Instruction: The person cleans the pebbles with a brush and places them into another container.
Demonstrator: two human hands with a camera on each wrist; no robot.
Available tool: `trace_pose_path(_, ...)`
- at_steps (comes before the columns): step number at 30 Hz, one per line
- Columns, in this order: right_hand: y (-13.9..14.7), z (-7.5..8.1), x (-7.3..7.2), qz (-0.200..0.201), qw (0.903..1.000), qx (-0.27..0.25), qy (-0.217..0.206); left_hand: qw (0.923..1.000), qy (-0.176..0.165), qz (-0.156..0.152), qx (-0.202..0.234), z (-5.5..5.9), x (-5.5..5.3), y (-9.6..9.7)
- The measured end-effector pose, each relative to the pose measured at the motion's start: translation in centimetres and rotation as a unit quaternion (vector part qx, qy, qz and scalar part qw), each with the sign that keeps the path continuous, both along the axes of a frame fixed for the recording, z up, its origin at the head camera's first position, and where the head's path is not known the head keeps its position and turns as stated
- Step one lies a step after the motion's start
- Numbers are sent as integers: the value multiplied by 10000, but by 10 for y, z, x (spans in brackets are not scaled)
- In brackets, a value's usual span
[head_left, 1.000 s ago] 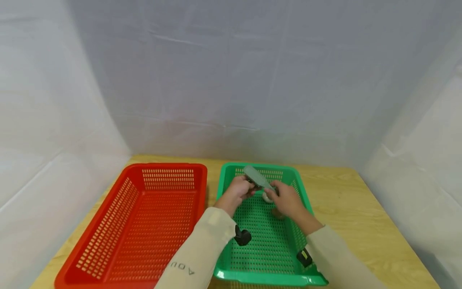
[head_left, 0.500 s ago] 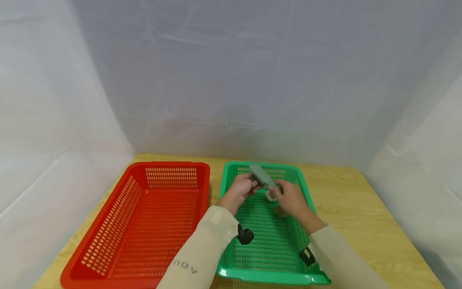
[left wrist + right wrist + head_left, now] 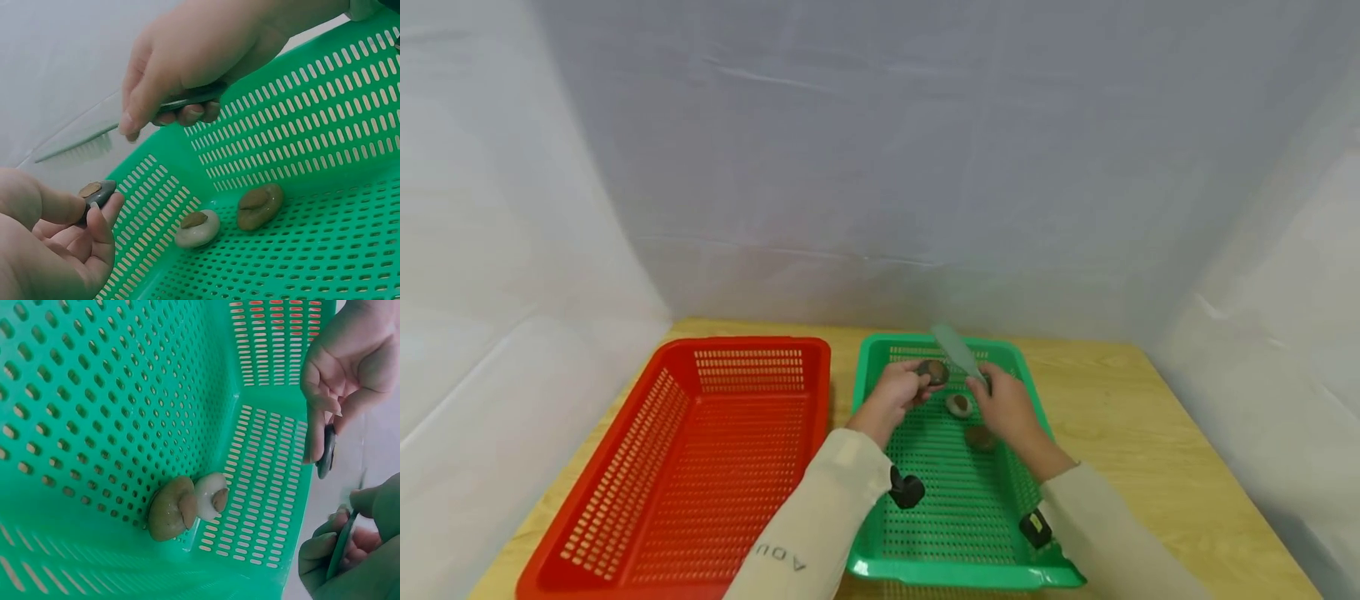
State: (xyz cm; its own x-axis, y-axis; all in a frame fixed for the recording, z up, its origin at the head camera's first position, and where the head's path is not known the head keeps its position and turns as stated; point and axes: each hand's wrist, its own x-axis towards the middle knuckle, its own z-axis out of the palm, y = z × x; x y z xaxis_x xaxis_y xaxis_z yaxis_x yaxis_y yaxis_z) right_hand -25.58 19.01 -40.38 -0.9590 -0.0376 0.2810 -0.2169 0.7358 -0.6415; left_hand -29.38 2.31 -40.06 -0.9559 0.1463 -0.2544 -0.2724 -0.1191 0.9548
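Observation:
My left hand [image 3: 895, 393] pinches a dark, smooth stone [image 3: 100, 192] between thumb and fingers, above the far part of the green basket [image 3: 943, 508]. A brown patch like mud sits on its upper face. To the right, my right hand [image 3: 1006, 410] grips a grey-green brush [image 3: 956, 350] by its handle, its pale bristles facing down in the left wrist view. Brush and stone are apart. Below the hands, a white stone [image 3: 199, 230] and a tan stone [image 3: 259, 207] lie side by side on the basket floor, each with a brown patch.
A red basket [image 3: 737, 483] stands left of the green one on the wooden table [image 3: 1142, 450]. Both baskets have slotted walls and raised rims. White sheeting [image 3: 865, 167] encloses the back and sides. Dark straps [image 3: 907, 492] show by the sleeves.
The brush has moved up and right, off the dark stone that it had been covering. The stone's brown patch now shows, and the left hand keeps its hold.

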Motion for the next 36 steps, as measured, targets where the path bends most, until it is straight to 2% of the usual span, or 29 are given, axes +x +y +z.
trace_pose_path(8,-4,-3,-2,599,9981,91,87,9998,90,144,-42,-3,0,1)
trace_pose_path(13,-5,-6,-1,709,9969,316,146,9987,119,484,42,0,2,-1)
trace_pose_path(18,-2,-6,0,717,9966,403,-86,9981,169,600,-30,0,3,-2)
trace_pose_path(27,0,-2,-1,466,9961,680,-308,9978,293,591,7,1,0,-1)
trace_pose_path(31,1,-2,0,165,9971,544,-515,9977,254,635,3,-1,0,-1)
trace_pose_path(36,2,-2,-2,-89,9991,354,-228,9975,179,673,148,0,-1,-2)
